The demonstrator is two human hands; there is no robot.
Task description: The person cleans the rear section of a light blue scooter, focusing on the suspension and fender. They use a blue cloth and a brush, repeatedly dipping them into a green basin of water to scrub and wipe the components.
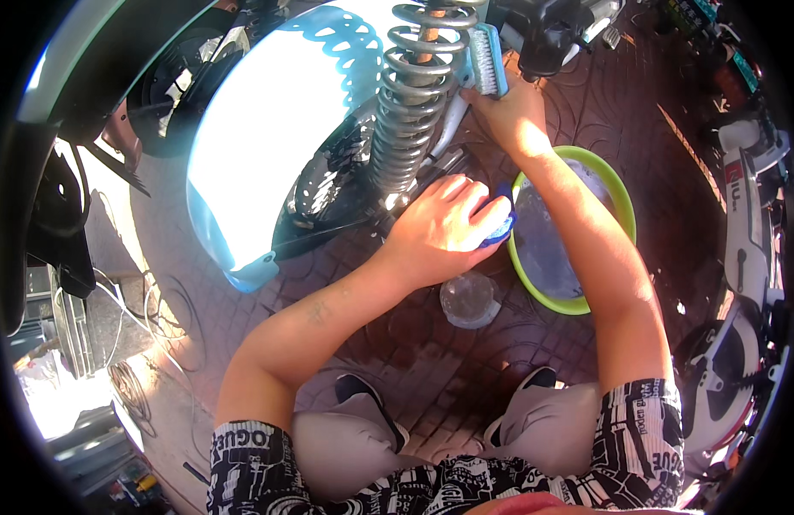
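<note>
My left hand (438, 222) is closed around a blue cloth or sponge (498, 233), beside the lower end of a coil-spring shock absorber (409, 109). Farther forward, my right hand (516, 119) grips a light blue scrubbing brush (488, 59), its white bristles facing sideways. A glossy light blue fender (242, 161) of a scooter or motorcycle stands left of the spring, with strong glare on it. A lime-green basin (522, 283) of cloudy, sudsy water sits partly under my right forearm. On the paving near my left wrist rests a clear round container (469, 299).
Patterned red-brown paving (397, 328) covers the ground. A white and black NIU scooter (744, 219) lines the right side. Dark vehicle parts (178, 96) crowd the upper left. Loose white cables (149, 315) and a coil of wire (132, 393) lie at the left.
</note>
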